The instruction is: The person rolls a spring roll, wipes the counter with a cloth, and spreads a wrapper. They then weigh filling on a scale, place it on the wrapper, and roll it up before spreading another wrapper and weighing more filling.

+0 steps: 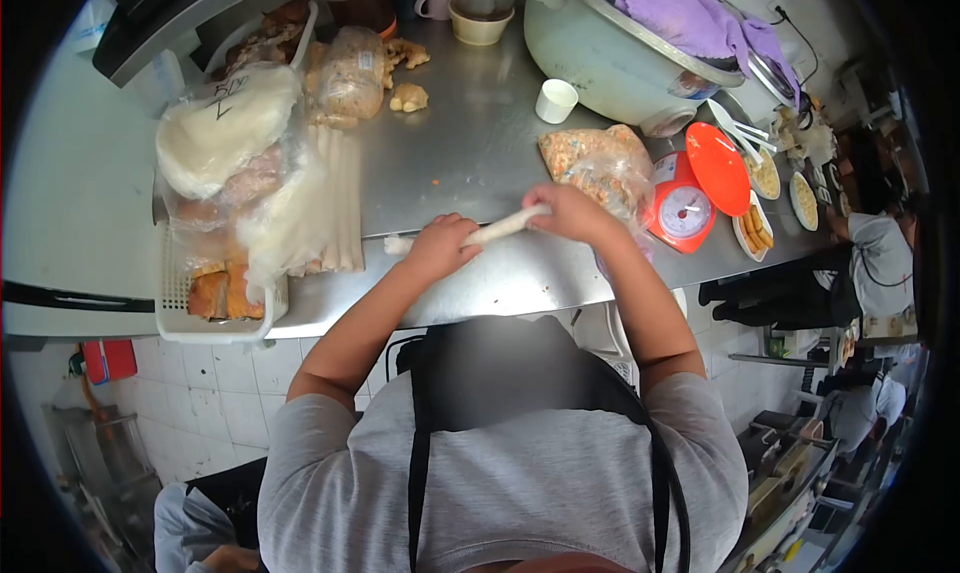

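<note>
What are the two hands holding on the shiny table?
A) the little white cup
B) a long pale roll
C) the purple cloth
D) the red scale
B: the left hand and the right hand both close around the long pale roll at the steel table.

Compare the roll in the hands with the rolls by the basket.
The roll is single, slanted, gripped by the left hand and right hand; the rolls by the basket are several, side by side, untouched, pointing away. All are long, thin and pale.
</note>
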A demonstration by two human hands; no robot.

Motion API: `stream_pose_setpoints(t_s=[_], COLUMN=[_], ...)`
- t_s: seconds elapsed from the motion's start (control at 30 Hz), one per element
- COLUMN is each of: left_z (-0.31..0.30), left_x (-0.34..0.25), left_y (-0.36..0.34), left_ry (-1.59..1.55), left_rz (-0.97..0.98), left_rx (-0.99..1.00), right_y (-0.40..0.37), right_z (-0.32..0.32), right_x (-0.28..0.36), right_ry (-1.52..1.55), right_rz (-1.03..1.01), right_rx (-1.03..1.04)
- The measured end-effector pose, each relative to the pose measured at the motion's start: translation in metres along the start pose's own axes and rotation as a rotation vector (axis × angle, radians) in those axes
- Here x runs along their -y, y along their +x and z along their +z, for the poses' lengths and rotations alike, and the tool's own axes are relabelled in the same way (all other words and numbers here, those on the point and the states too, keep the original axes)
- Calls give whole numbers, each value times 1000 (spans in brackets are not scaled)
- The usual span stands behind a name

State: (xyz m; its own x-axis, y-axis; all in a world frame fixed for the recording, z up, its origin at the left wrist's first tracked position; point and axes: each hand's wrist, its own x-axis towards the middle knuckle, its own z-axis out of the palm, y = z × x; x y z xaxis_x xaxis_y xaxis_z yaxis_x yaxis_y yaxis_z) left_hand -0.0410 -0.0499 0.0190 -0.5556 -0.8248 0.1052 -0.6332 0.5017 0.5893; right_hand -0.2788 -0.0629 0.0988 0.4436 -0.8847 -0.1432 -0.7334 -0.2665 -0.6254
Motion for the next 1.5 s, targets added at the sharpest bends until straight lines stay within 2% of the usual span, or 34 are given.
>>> stream_pose_setpoints(t_s=[0.07, 0.13, 0.17, 0.23, 0.3, 0.33, 0.4, 0.43, 0.53, 0.63, 0.73, 0.83, 0.93, 1.07, 1.17, 1.23, 1.27, 1.37, 1.43, 1.5], left_z=[-16, -38, -45, -55, -68, -73, -80, -83, -83, -88, -93, -108, -105, -111, -114, -124, -121, -111, -107, -106], left_x=[-12, -29, -35, -52, -73, -82, -96, -99, -93, -102, -104, -105, -99, -106, -107, -115, -116, -115, -112, -114], left_y=[11, 20, 24, 35, 51, 57, 65, 68, 70, 68, 66, 63, 62, 58, 56, 51, 50, 53, 56, 56], left_ry=[-198, -433, -553, -789, -765, -752, -937, -1032, -954, -972, -1067, -1002, -952, -632, -466, -378, -305, -111, -18, 16], left_rz=[-84, -193, -148, -54, 105, 185, 204, 215, 233, 165, 51, 16, 79, 120, 88, 68, 88, 161, 233, 223], left_rx=[38, 36, -1, -80, -248, -331, -391, -420, -450, -437, -257, -92, -13, -188, -278, -272, -344, -550, -680, -697], right_y=[3, -1, 1, 11, 14, 14, 11, 9, 5, -7, -6, -6, -9, -12, -13, -9, -7, -3, 0, 3], right_z=[-24, -55, -62, -62, -57, -54, -48, -47, -51, -44, -41, -48, -64, -80, -88, -85, -82, -65, -47, -41], right_x=[17, 61, 77, 92, 112, 118, 124, 123, 104, 101, 97, 95, 99, 117, 114, 111, 109, 106, 104, 108], right_ry=[133, 321, 415, 417, 474, 380, 192, 238, -88, -63, -66, -124, -113, -17, -55, -50, -48, 170, 522, 770], right_rz=[-54, -23, -13, -223, -360, -389, -442, -439, -707, -643, -664, -688, -672, -593, -648, -648, -648, -526, -347, -234], right_rx=[-128, -209, -246, -380, -430, -483, -586, -651, -851, -811, -796, -730, -584, -474, -386, -421, -437, -576, -565, -562])
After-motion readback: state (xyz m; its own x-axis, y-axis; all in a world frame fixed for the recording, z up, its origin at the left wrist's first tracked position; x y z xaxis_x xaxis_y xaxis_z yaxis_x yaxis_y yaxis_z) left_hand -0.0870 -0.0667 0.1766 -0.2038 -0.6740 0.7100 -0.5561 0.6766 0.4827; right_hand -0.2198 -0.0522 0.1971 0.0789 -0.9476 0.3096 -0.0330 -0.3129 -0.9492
